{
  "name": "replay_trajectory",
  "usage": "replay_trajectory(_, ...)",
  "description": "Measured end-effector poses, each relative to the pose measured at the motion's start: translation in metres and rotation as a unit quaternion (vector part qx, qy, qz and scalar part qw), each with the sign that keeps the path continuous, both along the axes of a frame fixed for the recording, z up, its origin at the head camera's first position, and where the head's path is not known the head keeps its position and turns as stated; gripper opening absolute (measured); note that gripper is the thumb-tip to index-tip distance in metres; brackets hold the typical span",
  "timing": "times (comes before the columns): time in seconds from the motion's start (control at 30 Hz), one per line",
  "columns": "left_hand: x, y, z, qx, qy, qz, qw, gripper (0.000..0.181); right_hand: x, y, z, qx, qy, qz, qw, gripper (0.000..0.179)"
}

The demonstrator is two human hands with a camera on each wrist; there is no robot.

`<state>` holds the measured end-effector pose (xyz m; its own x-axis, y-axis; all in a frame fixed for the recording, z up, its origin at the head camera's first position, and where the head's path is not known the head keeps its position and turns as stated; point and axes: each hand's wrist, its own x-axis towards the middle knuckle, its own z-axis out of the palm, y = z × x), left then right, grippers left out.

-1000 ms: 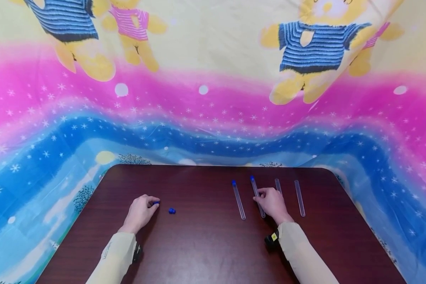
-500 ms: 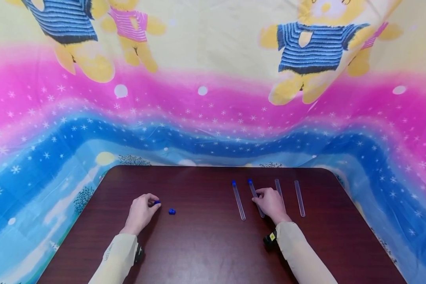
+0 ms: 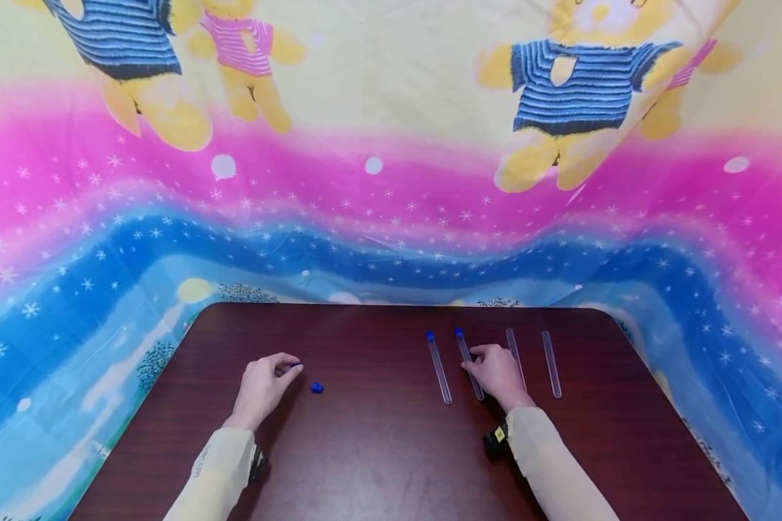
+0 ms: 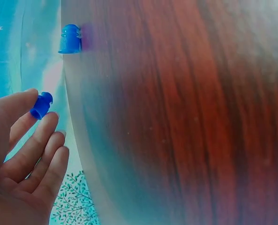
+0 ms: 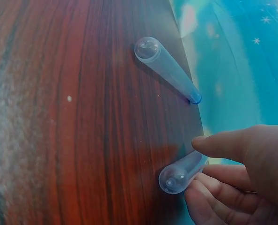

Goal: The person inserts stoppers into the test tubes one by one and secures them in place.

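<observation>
My left hand (image 3: pixel 261 391) pinches a small ribbed blue cap (image 4: pixel 41 107) between thumb and fingertips, its other fingers loosely bent. A second blue cap (image 3: pixel 316 388) rests on the table just right of that hand. On the right side, my right hand (image 3: pixel 498 376) holds a clear test tube (image 5: pixel 179 178) between thumb and fingers; a blue cap sits on its far end. A matching capped test tube (image 3: pixel 439 369) lies to its left. Right of the hand are two test tubes without caps, one tube (image 3: pixel 513 347) partly hidden behind the hand and another tube (image 3: pixel 551 365) farther right.
The dark wood table (image 3: pixel 378 449) has rounded far corners. A printed cloth (image 3: pixel 378 210) with bears and snowflakes hangs around its back and sides. A black wrist camera (image 3: pixel 497 440) is strapped at the right sleeve.
My left hand has lifted slightly and shifted right with the cap. Earlier, my right hand drew the held test tube a little towards me and left; now it stays nearly still.
</observation>
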<state>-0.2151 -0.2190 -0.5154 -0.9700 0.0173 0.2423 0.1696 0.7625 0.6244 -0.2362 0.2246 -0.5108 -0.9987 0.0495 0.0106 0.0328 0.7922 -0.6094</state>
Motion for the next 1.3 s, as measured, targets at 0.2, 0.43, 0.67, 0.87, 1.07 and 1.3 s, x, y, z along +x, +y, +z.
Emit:
replay_trajectory(0.2,0.0,0.0,0.0,-0.005,0.005,-0.004,1.0,0.014,0.0,0.0,-0.001,0.002,0.002,0.0,1.0,0.044)
replay_trajectory(0.43,-0.001,-0.001,-0.001,-0.008,0.014,-0.007,0.9999,0.014,0.001,0.004,0.0,0.0,0.008,-0.005,1.0,0.045)
replay_trajectory(0.67,0.0,0.0,-0.001,-0.01,0.018,-0.013,0.9997,0.02,0.001,0.009,0.001,0.013,0.046,-0.008,0.9988,0.043)
replay_trajectory(0.87,-0.001,0.002,-0.001,-0.012,0.024,-0.014,0.9996,0.02,0.002,0.014,0.004,0.014,0.066,-0.009,0.9977,0.041)
replay_trajectory(1.07,-0.001,0.002,0.0,-0.007,0.021,-0.01,0.9997,0.021,0.004,0.019,0.006,0.014,0.087,-0.015,0.996,0.042)
replay_trajectory(1.3,-0.001,0.001,-0.002,-0.008,0.024,-0.009,0.9996,0.019,0.005,0.027,0.008,0.021,0.105,-0.02,0.994,0.043)
